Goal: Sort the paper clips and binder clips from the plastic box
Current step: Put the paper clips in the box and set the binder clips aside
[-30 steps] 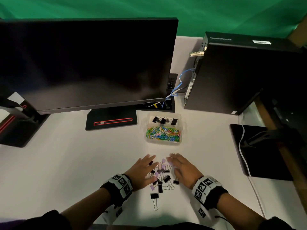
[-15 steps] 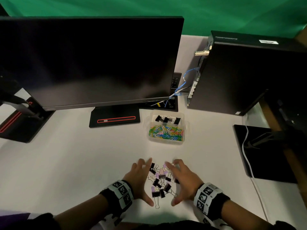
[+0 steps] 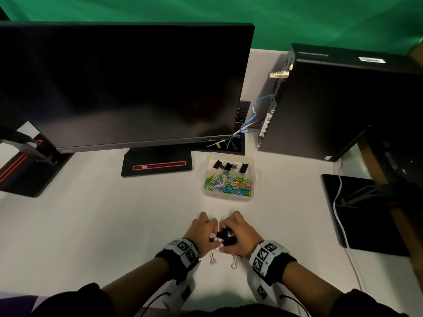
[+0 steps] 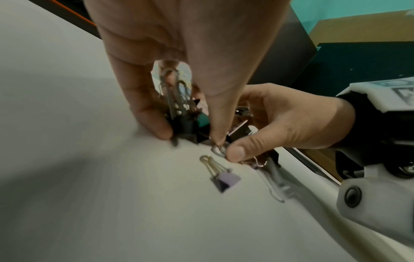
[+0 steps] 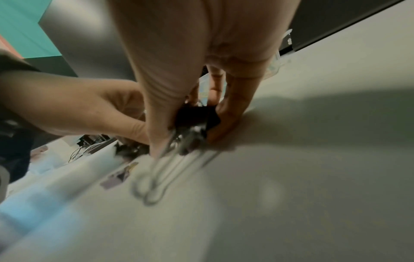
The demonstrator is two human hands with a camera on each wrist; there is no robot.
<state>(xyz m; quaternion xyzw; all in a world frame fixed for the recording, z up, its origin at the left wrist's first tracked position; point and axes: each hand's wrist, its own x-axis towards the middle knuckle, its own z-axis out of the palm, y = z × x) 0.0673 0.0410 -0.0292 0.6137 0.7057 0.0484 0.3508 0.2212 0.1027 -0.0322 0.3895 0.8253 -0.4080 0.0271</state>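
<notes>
Both hands meet over a bunch of binder clips (image 3: 225, 236) on the white desk near its front edge. My left hand (image 3: 207, 232) curls round black clips (image 4: 183, 122) with its fingertips on the desk. My right hand (image 3: 238, 235) grips another black cluster (image 5: 197, 118), wire handles trailing beneath it. One lilac binder clip (image 3: 213, 260) (image 4: 225, 179) lies loose just behind the hands, and a wire handle (image 3: 234, 261) pokes out under the right wrist. Farther back stands the clear plastic box (image 3: 255, 177), holding coloured paper clips (image 3: 229, 185) in front and a few black binder clips (image 3: 229, 167) behind.
A large dark monitor (image 3: 123, 85) on its base (image 3: 158, 164) fills the back left. A black computer case (image 3: 338, 104) with blue cables (image 3: 249, 122) stands at back right. A black pad (image 3: 366, 213) and white cable (image 3: 341, 225) lie to the right.
The hands, spread flat round the scattered binder clips a second ago, have drawn together and closed, gathering most clips into a bunch. One lilac clip is left behind them.
</notes>
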